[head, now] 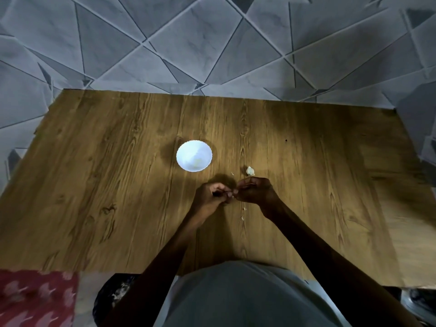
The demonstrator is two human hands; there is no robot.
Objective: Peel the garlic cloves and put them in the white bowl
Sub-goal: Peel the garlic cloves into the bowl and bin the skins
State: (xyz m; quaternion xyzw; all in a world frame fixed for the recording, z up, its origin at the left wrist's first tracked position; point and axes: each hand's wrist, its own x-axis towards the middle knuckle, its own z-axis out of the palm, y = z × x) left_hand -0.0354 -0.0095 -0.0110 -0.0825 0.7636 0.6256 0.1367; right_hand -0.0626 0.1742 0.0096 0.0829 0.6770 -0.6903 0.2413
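Table (118, 185): in front of the person; floor (212, 43) beyond its far edge at 12 o'clock.
Bowl (194, 156): on the table, between 10 and 11 o'clock of the hands, apart from them.
Garlic (250, 171): on the table at 3 o'clock of the bowl, just beyond the right hand.
Hands: left hand (210, 194) at 9 o'clock, right hand (256, 191) at 3 o'clock, fingertips meeting on a small piece (232, 192) over the table.
Scraps (244, 208): on the table at 6 o'clock of the hands, between the forearms.
Cloth (35, 298): off the table, at 8 o'clock.
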